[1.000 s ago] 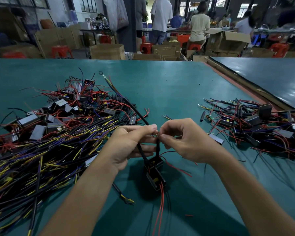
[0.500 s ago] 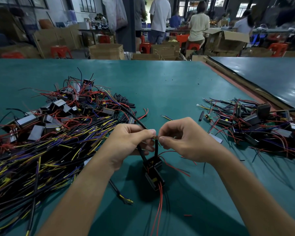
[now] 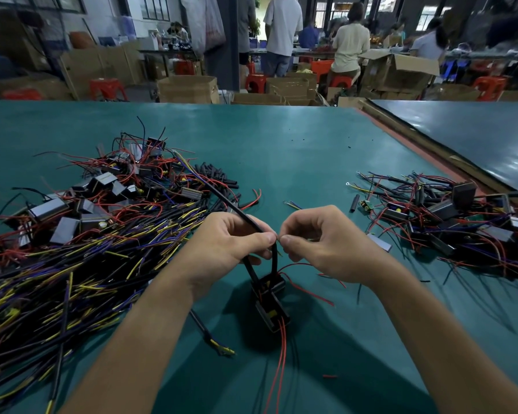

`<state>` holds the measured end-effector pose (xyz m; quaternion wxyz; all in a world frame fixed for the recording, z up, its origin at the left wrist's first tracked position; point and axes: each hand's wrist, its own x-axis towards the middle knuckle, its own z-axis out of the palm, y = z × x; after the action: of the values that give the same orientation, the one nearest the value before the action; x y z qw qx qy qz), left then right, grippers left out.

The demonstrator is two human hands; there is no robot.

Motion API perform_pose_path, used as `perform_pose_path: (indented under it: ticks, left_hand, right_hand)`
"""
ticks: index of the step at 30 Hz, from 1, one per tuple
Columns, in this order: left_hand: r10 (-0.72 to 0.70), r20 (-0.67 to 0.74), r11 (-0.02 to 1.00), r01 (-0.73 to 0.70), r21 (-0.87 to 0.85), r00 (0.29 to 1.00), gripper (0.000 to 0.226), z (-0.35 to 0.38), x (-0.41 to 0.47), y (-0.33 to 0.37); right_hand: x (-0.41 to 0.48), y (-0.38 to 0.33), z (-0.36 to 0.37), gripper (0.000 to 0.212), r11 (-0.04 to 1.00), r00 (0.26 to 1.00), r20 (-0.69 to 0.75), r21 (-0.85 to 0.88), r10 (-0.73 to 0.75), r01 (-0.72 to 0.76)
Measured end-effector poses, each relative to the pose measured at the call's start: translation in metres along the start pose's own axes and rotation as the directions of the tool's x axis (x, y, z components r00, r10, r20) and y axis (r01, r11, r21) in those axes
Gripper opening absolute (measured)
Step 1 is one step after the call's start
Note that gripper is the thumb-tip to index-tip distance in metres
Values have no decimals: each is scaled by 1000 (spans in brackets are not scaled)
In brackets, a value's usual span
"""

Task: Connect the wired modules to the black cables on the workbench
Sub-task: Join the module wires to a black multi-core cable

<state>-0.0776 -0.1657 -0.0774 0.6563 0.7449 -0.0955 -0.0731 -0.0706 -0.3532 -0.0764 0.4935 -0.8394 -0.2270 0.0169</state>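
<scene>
Two hands meet low over the green workbench (image 3: 281,144) in the head view, fingertips almost touching. The left hand (image 3: 228,249) pinches a black cable (image 3: 231,204) between thumb and forefinger, its other fingers curled under. That cable runs up and to the left from the grip, across the edge of the left-hand heap. The right hand (image 3: 320,243) is curled as well, thumb and forefinger pinching thin wire ends just beside the left thumb; the joint itself is too small to make out.

Just below the fingertips are two black modules (image 3: 269,294), one against the other, joined to the grip by short black leads. Whether they hang or rest on the mat I cannot tell. Red wires (image 3: 281,354) trail from the lower one toward the near edge.

To the left lies a big tangle of black cables with yellow and purple cores (image 3: 72,264), and behind it are more boxed modules with red leads (image 3: 102,198). Short black sleeves (image 3: 216,174) lie beside that heap. A smaller pile of wired modules (image 3: 446,219) sits well apart on the right.

Beyond the bench are cardboard boxes (image 3: 189,88), red stools (image 3: 105,86) and people standing (image 3: 283,28).
</scene>
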Motion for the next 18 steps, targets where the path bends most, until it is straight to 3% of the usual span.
perform_pose_path:
  ticks: [8,14,18]
  left_hand:
    - [106,-139,992,-97,76,985,11,1,3,-4]
    - [155,-129,981,-137,137,979,11,-2,5,-5]
    - [160,-97,978,-143,155,982,14,-4,3,-3]
  right_hand:
    - [1,-2,9,14,993,979,-197,-114,-41,18]
    - [-4,-8,13,7,977,976,-188,-201,-107,68]
    - [-6,-11,19,6,966,958,-262,-252,-116,48]
